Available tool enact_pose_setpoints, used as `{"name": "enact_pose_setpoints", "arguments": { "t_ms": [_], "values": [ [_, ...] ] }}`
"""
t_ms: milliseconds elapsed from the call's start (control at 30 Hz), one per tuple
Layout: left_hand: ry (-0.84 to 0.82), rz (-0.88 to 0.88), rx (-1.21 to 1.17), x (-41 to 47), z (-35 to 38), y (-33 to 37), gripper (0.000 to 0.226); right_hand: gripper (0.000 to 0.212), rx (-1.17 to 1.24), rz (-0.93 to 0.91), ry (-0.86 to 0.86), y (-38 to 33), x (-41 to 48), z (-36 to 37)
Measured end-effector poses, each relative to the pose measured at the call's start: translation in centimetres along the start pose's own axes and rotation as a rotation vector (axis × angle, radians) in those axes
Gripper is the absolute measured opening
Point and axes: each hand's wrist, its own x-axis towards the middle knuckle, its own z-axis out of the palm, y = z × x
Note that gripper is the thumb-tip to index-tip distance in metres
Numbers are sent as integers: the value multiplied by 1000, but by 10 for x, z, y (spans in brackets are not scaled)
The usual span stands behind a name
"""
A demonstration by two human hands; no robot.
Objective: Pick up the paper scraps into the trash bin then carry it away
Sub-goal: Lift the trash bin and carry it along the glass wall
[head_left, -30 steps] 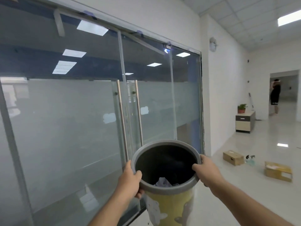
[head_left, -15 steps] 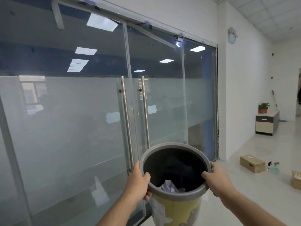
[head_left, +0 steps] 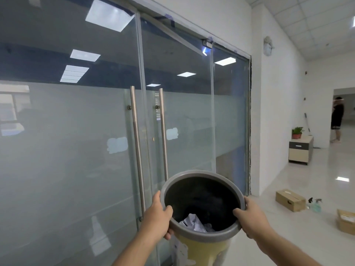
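I hold a round trash bin (head_left: 203,248) with a grey rim, a dark inside and a yellow printed body, lifted in front of me at the lower middle of the head view. Crumpled white paper scraps (head_left: 194,223) lie at its bottom. My left hand (head_left: 156,217) grips the rim's left side, thumb over the edge. My right hand (head_left: 251,217) grips the rim's right side the same way. The bin's base is out of frame.
Frosted glass double doors with two steel bar handles (head_left: 137,150) stand shut right ahead. To the right, a glossy floor carries cardboard boxes (head_left: 290,199), a spray bottle (head_left: 316,205) and a low cabinet (head_left: 300,150) with a plant. A person (head_left: 337,119) stands in the far doorway.
The view swung left, then back right, bringing the far doorway and the person into sight again. Both hands keep the same grip on the bin's rim.
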Motion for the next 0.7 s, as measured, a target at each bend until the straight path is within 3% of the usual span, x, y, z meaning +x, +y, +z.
{"name": "enact_pose_setpoints", "arguments": {
  "t_ms": [700],
  "values": [
    [41,-78,9,174,142,27,60,35,-48,6,-41,45,220,-30]
  ]
}}
